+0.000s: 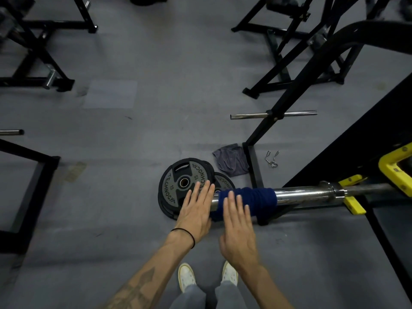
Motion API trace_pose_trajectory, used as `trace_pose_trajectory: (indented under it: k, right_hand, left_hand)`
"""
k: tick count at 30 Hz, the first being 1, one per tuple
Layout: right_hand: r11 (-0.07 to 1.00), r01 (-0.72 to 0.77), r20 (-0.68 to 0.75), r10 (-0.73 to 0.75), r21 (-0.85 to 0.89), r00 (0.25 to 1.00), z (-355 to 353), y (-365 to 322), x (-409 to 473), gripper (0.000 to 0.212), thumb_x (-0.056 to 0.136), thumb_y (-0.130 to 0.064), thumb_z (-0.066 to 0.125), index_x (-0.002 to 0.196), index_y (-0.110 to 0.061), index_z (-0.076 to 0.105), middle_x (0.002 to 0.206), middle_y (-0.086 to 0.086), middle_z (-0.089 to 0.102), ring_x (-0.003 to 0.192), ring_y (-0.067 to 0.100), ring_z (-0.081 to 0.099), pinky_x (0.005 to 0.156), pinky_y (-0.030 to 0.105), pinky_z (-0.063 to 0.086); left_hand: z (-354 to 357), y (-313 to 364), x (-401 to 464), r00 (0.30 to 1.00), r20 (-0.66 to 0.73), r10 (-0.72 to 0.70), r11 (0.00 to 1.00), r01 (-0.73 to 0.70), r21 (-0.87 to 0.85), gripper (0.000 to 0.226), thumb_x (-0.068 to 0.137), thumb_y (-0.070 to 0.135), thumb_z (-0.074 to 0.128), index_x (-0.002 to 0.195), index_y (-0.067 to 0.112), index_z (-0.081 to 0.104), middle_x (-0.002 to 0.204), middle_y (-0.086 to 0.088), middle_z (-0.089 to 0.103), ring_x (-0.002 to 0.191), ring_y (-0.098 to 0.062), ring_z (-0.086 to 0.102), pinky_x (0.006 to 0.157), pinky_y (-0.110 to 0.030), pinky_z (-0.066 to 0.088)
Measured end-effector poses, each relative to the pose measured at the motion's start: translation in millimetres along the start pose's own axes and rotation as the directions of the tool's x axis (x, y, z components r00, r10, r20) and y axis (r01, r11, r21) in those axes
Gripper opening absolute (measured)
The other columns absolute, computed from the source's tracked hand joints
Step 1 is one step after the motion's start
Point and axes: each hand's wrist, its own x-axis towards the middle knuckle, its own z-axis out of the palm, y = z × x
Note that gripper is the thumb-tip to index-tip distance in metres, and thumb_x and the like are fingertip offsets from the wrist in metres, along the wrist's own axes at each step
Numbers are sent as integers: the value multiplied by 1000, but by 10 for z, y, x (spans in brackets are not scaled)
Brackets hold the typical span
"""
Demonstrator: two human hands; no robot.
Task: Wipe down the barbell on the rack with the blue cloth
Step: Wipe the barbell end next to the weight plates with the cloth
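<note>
The chrome barbell [307, 194] lies across the yellow hooks of the rack [392, 168], its sleeve end pointing left toward me. A dark blue cloth [256, 199] is draped around the sleeve near its end. My left hand [196, 210] is flat with straight fingers at the sleeve's tip, just left of the cloth. My right hand [238, 226] hovers with straight fingers over the cloth's near edge; its fingertips overlap the cloth, and contact cannot be told. Neither hand grips anything.
Two black weight plates [176, 186] lie stacked on the grey floor under the sleeve end. A grey rag [230, 162] and a spring collar [272, 159] lie beside the rack's black foot [254, 166]. Other black frames stand left and behind.
</note>
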Motion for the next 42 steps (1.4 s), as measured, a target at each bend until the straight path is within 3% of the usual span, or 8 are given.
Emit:
trace_pose_trajectory:
  k: [8, 13, 19, 24, 28, 33, 37, 42]
  right_hand:
    - [992, -117, -43, 119, 53, 992, -22, 8, -2, 109, 68, -3, 74, 161, -2, 17, 171, 16, 8, 158, 33, 6, 125, 50, 6]
    - [988, 140, 10, -139, -65, 990, 0, 133, -64, 106, 69, -7, 74, 161, -6, 22, 172, 12, 8, 158, 29, 11, 124, 51, 15]
    - [977, -191, -28, 195, 94, 980, -11, 20, -51, 114, 66, -5, 76, 162, -5, 15, 172, 13, 6, 159, 30, 4, 127, 48, 1]
    - [990, 131, 27, -129, -54, 991, -59, 115, 22, 110, 68, -10, 74, 162, -9, 18, 172, 9, 6, 158, 27, 10, 125, 50, 11]
    - [988, -154, -8, 154, 15, 988, -131, 235, 100, 117, 64, -5, 78, 162, -7, 14, 171, 13, 10, 158, 29, 10, 124, 51, 9]
    - [984, 165, 18, -164, -66, 986, -45, 181, -12, 108, 68, -11, 76, 161, -7, 22, 171, 12, 12, 157, 28, 16, 122, 51, 17]
    - [983, -167, -44, 171, 79, 984, -65, 214, -19, 112, 66, 1, 75, 162, -4, 17, 171, 14, 11, 158, 29, 8, 126, 49, 6]
    - [986, 165, -34, -165, -11, 986, 21, 93, -33, 106, 71, -8, 72, 162, -7, 18, 172, 11, 9, 158, 28, 10, 126, 48, 8]
  left_hand:
    - [4, 10, 26, 1000, -19, -21, 999, 22, 43, 93, 98, 19, 54, 155, 20, -20, 166, -1, -19, 152, -23, -19, 124, -40, -4]
    - [12, 19, 47, 999, -26, -28, 994, 31, 100, 90, 98, 13, 51, 155, 18, -19, 166, -3, -15, 153, -25, -15, 125, -42, -1]
    - [-8, 1, 96, 1000, -20, -17, 989, 20, 149, 84, 98, 13, 52, 159, 14, -6, 168, -6, -3, 154, -27, -7, 125, -43, 2]
    - [-206, -12, 341, 993, 101, -64, 992, 52, 112, 90, 90, 24, 67, 159, 15, 9, 166, -8, 13, 154, -30, 3, 124, -44, 9]
    - [-240, -14, 326, 993, 111, -47, 985, 28, 170, 102, 87, 34, 69, 159, 14, -1, 167, -11, -1, 154, -32, -2, 125, -48, 7]
    - [-91, 64, 102, 999, -47, -15, 980, 24, 200, 86, 99, 28, 51, 158, 11, -9, 164, -12, -18, 153, -31, -12, 120, -43, -8]
    - [-75, 96, 81, 997, -76, -34, 984, 47, 174, 89, 98, 26, 53, 158, 11, -12, 165, -11, -19, 152, -33, -13, 120, -45, -9]
    - [-33, 78, 78, 998, -62, -32, 986, 41, 162, 92, 97, 20, 54, 156, 13, -17, 163, -9, -25, 152, -33, -17, 125, -47, 1]
